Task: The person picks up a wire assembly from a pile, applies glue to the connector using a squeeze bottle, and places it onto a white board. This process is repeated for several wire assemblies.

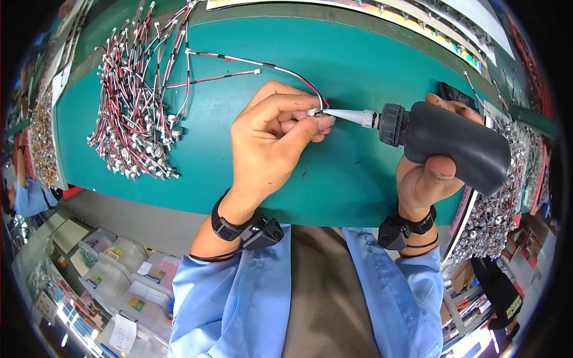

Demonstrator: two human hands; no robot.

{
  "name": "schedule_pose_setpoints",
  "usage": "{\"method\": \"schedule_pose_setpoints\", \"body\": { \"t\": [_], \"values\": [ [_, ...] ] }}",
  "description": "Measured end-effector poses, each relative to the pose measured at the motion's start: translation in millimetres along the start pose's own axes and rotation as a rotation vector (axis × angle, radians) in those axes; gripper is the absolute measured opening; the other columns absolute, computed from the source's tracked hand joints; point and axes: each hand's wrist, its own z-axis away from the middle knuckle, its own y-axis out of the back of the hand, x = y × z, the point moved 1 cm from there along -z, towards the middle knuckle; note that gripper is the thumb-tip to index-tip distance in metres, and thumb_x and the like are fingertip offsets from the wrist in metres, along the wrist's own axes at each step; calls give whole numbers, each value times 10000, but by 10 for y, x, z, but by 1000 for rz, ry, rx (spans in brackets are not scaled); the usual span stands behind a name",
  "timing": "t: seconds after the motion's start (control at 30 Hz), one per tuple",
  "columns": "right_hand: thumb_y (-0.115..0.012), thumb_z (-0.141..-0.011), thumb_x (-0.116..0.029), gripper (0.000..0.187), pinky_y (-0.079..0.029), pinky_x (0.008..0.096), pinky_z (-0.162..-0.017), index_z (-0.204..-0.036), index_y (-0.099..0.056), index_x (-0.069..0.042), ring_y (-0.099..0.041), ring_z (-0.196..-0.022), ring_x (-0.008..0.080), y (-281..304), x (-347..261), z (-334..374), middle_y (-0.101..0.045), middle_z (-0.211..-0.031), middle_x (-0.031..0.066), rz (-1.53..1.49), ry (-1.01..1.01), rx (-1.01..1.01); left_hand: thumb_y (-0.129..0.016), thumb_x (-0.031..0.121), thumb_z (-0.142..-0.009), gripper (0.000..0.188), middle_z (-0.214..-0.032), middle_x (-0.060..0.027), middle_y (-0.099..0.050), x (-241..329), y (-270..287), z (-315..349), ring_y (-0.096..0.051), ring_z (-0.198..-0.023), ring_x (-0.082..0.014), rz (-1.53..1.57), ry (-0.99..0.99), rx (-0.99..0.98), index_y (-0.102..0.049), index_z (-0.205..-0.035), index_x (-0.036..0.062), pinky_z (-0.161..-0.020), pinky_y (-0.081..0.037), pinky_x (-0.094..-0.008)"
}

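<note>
Wired component (313, 111) sits pinched between the thumb and fingertips of the left hand (265, 137); its red-and-white wire (274, 64) arcs beyond those fingers and off to their left; the right hand (421, 179) has its fingers and thumb wrapped around a black bottle (459, 146), whose pale nozzle (349, 116) points at the left fingertips, though whether it touches the part I cannot tell; well left of the left fingers, a heap of similar wired pieces (134, 107) lies on the green tabletop (334, 185).
</note>
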Motion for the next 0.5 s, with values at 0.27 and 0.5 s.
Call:
{"method": "schedule_pose_setpoints", "body": {
  "t": [0.27,0.5],
  "values": [
    [-596,-728,-497,739,-401,354,-866,-1154,-352,55,-531,-962,257,7,25,9,-533,-1025,188,-18,8,19,-556,-134,-727,164,-874,-105,-507,3,-3,6,-606,-698,-169,-16,0,2,-555,-883,-82,-607,-525,-214],
    [-608,-721,-489,740,-407,355,-868,-1159,-349,48,-528,-968,255,4,35,12,-534,-1026,183,-51,-3,44,-540,-140,-733,170,-885,-107,-507,-4,12,3,-610,-726,-181,-11,-3,-16,-551,-892,-82,-633,-531,-226]
  ]
}}
